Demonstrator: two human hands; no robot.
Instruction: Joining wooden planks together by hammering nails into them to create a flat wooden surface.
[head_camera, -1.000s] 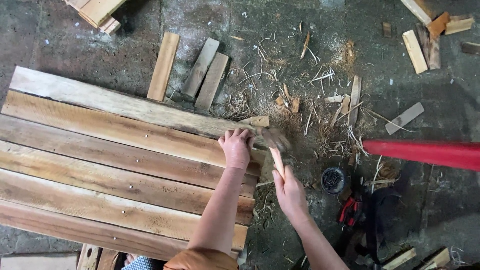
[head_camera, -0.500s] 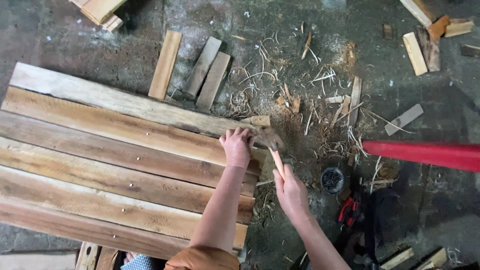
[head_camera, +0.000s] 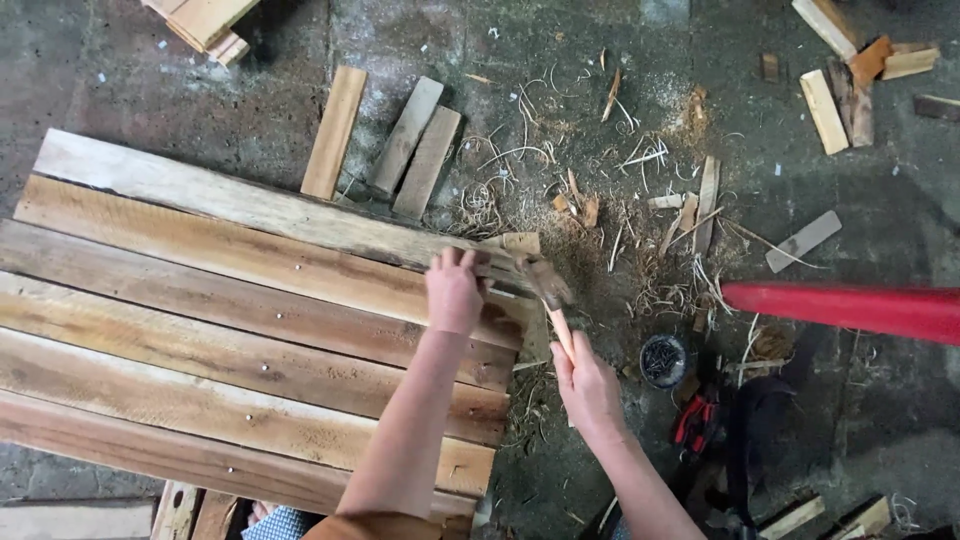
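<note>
Hammer (head_camera: 548, 290) gripped low on its stiff wooden handle by closed right hand (head_camera: 585, 385), head-heavy so best held there; left hand (head_camera: 455, 292) pinches something small, maybe a nail, on rigid plank panel (head_camera: 200, 330).

Wooden-handled hammer (head_camera: 553, 300) is tilted with its head over the right end of the weathered plank panel (head_camera: 250, 320), which lies flat on the floor, plank ends staggered, a few nail heads showing.
</note>
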